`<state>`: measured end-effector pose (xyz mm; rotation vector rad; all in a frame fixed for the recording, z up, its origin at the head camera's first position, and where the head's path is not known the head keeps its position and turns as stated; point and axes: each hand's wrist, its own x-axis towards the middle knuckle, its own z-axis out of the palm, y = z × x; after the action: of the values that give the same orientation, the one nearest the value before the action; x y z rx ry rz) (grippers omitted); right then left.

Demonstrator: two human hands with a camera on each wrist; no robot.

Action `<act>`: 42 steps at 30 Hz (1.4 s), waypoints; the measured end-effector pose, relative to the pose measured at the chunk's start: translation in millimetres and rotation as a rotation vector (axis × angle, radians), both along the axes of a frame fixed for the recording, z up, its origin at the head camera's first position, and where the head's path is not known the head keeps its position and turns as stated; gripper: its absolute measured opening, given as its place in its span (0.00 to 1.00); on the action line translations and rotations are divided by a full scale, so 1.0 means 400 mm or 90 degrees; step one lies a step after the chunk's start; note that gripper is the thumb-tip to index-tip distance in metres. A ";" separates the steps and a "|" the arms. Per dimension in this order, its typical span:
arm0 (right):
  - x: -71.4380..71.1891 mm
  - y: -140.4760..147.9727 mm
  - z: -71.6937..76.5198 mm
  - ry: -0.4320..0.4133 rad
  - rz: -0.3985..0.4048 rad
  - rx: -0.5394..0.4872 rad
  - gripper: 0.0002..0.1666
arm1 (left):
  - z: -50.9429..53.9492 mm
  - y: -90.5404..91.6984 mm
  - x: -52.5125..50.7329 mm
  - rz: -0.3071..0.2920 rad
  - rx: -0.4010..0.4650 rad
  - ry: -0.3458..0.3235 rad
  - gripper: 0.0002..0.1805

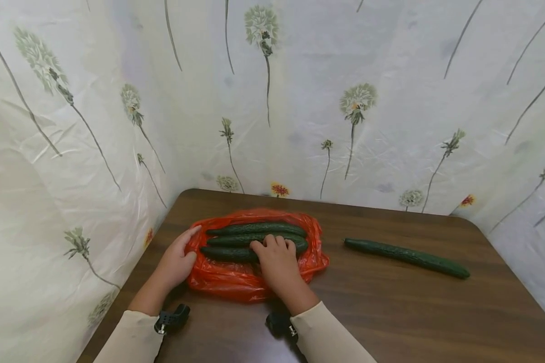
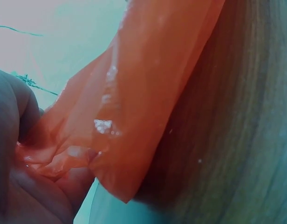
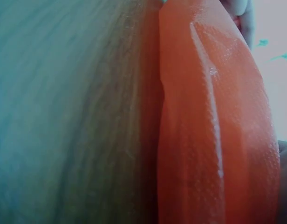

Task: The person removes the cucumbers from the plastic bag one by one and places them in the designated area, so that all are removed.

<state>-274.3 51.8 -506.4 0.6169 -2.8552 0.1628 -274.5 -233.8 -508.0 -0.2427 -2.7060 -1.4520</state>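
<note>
Red bag (image 1: 229, 286) holds three cucumbers (image 1: 235, 240); left hand (image 1: 177, 261) pinches its edge, right hand (image 1: 278, 263) grips the nearest cucumber (image 1: 229, 254); a fourth (image 1: 406, 255) lies apart on the table (image 1: 390, 312).

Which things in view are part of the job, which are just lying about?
In the job, likely:
- red plastic bag, left hand holding it
- bagged cucumbers, right hand on them
- loose cucumber beside the bag

Just around:
- wood-grain table
- floral sheet
- black wrist devices

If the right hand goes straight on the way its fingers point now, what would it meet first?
Probably the farthest cucumber in the red bag, just ahead of the right hand; depth is unclear, so it might pass above.
</note>
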 end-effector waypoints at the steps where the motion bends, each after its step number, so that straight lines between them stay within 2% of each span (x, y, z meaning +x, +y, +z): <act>1: 0.001 0.002 0.002 0.001 -0.003 0.000 0.26 | 0.000 0.001 0.000 -0.001 -0.001 0.001 0.39; 12: 0.019 0.019 0.009 0.001 -0.027 0.008 0.27 | 0.004 0.003 0.004 0.002 -0.010 0.011 0.38; 17: 0.030 0.024 0.006 0.002 -0.022 0.014 0.28 | 0.001 0.005 0.004 0.001 -0.010 0.007 0.38; 32: 0.046 0.078 0.011 0.031 -0.055 -0.005 0.27 | 0.004 0.008 0.006 -0.006 -0.007 0.006 0.37; 38: 0.049 0.099 0.011 0.019 -0.074 -0.019 0.28 | 0.008 0.007 0.007 -0.007 -0.011 -0.009 0.37; 42: 0.053 0.110 0.012 0.021 -0.077 -0.023 0.29 | 0.005 0.006 0.011 -0.008 -0.011 0.000 0.38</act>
<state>-253.0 95.9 -501.5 0.4343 -2.8402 0.1824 -269.9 -231.4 -505.9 -0.2609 -2.7227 -1.4330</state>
